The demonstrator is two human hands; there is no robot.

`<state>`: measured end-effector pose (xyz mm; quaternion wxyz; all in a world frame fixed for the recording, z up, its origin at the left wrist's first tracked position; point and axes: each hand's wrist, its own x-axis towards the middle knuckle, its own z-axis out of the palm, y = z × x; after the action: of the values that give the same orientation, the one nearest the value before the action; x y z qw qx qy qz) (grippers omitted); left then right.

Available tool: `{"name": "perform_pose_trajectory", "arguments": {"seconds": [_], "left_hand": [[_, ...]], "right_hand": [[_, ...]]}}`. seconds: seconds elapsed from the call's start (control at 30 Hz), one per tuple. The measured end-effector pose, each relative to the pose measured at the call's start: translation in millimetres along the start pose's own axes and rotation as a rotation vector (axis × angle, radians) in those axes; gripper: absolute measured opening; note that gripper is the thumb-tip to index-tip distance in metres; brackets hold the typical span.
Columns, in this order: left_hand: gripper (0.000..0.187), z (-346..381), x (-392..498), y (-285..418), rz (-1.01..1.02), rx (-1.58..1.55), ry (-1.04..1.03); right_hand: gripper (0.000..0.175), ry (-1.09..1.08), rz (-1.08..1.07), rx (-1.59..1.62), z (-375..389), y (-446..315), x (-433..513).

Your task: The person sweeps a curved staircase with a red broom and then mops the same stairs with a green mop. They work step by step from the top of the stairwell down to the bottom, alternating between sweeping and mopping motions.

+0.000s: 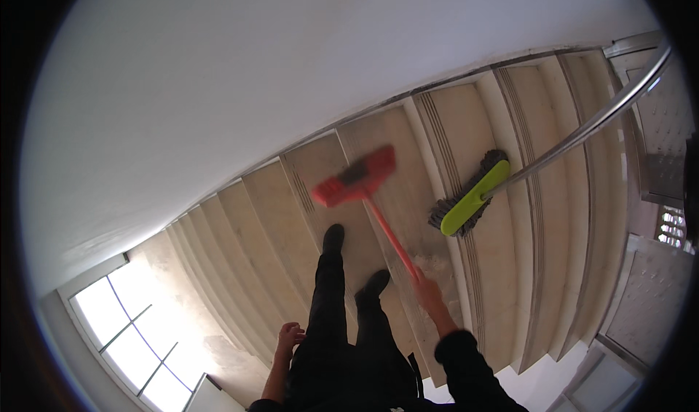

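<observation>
My right hand (427, 294) grips the handle of a red broom or brush (378, 166), whose blurred head is over a stair tread above my feet. The lower end of its head is hard to make out. My left hand (291, 335) hangs beside my left thigh with loosely bent fingers and nothing visible in it. To the right, a mop (474, 199) with a lime-green head plate and grey fringe lies across the stairs. Its long metal pole (590, 127) runs toward the upper right; whoever or whatever supports its far end is out of view.
Stone stairs (327, 163) with dark grooved edges extend to both sides of me. A white wall (246, 73) borders them above. At the lower left is a bright window (134, 330); metal panels (650, 297) stand at the right. My black shoes (334, 238) rest on the steps.
</observation>
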<state>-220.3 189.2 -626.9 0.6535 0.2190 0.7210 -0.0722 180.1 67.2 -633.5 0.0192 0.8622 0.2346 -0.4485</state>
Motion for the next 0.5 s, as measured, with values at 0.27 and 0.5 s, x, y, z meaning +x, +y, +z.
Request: {"name": "perform_pose_trajectory", "arguments": {"seconds": [0.27, 0.5], "left_hand": [[0.030, 9, 18, -1, 0.009, 0.050, -0.015], [0.031, 4, 8, 14, 0.017, 0.010, -0.026]], "right_hand": [[0.044, -0.004, -0.076, 0.076, -76, 10, -87], [0.039, 0.147, -0.211, 0.166, -67, -41, 62]]}}
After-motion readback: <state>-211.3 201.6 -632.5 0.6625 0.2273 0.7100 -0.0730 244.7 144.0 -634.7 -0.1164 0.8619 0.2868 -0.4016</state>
